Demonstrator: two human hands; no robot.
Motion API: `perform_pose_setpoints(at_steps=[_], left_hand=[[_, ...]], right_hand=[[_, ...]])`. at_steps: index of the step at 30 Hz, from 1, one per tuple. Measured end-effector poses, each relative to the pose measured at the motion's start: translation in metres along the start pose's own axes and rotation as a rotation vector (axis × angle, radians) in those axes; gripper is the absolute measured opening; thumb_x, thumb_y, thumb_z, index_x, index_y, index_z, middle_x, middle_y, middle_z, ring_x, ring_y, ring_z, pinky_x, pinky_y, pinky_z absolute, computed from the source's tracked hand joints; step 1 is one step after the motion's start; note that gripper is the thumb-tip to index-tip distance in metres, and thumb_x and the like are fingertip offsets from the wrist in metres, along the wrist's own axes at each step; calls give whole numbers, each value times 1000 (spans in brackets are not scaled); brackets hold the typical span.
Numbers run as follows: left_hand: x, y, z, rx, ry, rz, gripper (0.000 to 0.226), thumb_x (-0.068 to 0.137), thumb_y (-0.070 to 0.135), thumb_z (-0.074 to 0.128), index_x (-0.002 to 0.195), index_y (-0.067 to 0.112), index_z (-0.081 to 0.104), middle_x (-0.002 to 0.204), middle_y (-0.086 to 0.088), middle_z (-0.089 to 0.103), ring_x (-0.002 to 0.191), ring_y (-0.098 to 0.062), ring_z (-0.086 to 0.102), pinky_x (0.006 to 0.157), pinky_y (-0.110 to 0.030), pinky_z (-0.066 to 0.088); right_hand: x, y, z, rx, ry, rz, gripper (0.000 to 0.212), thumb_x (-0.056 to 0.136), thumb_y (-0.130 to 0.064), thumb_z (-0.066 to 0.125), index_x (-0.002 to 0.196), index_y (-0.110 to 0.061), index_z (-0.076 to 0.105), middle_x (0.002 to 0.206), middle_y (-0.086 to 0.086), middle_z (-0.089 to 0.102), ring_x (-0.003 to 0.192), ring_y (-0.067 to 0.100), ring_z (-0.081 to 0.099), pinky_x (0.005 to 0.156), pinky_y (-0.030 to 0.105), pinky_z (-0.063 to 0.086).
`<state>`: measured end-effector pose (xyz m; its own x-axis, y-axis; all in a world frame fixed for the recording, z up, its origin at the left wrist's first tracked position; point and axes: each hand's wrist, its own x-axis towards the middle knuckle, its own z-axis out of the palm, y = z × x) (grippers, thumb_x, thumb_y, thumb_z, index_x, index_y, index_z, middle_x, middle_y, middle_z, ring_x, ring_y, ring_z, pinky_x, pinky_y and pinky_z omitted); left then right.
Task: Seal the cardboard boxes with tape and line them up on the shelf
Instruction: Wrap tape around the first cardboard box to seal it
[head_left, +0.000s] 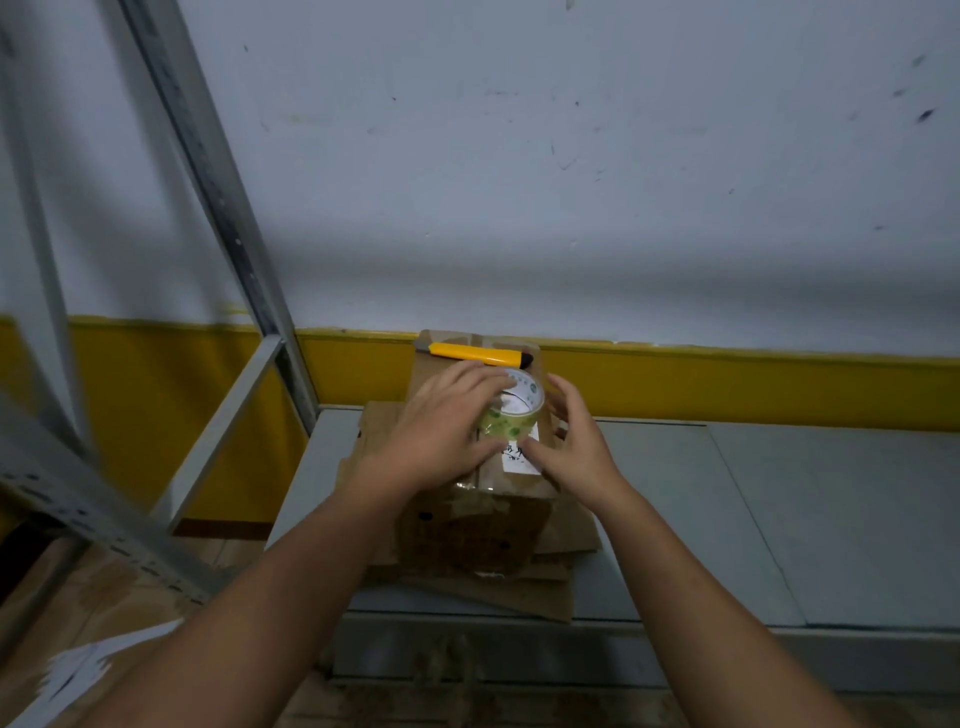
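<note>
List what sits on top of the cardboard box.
A yellow utility knife lies at its far edge; a tape roll, held by the left hand, sits by a white label. That hand and the right hand hide part of the cardboard box top.

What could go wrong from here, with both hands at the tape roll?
The yellow utility knife lies loose at the far edge of the box top; shifting the box could knock it off. The box sits on unevenly stacked flattened cardboard, so pressing down might make it slide.
</note>
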<state>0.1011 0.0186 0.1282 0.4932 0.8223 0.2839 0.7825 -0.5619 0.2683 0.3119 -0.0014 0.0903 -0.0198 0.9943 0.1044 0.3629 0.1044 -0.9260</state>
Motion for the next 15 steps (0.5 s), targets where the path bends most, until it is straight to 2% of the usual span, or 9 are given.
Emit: perform_pose_setpoints(at_steps=[4,8,12,15], left_hand=[[23,-11,-6,206,-131,130,54,90,64,69,137,37,64,145,13,60,149,-10,35,132,-47,10],[30,-14,-14,250,-188,180,45,96,57,65,135,35,67,146,9,60,147,-9,39,131,-44,1],[22,-15,-22,85,-120,171,36,96,52,69,123,29,70,128,11,68,133,-10,54,132,-40,4],[8,-10,-28,-154,-73,82,25,97,48,68,115,31,67,127,10,69,141,-14,47,131,-36,5]], right_hand=[[-3,0,1,-11,-6,-8,84,84,-14,82,150,-37,36,144,-15,51,134,1,47,94,2,40],[-4,1,1,10,2,13,82,85,-15,82,150,-37,36,146,-15,50,135,1,45,94,1,39],[-6,3,0,39,-14,8,84,85,-17,83,153,-33,35,148,-13,49,137,-1,45,100,6,40],[-7,6,-2,58,-11,32,80,89,-15,78,154,-31,35,148,-12,50,136,-1,46,100,11,43]])
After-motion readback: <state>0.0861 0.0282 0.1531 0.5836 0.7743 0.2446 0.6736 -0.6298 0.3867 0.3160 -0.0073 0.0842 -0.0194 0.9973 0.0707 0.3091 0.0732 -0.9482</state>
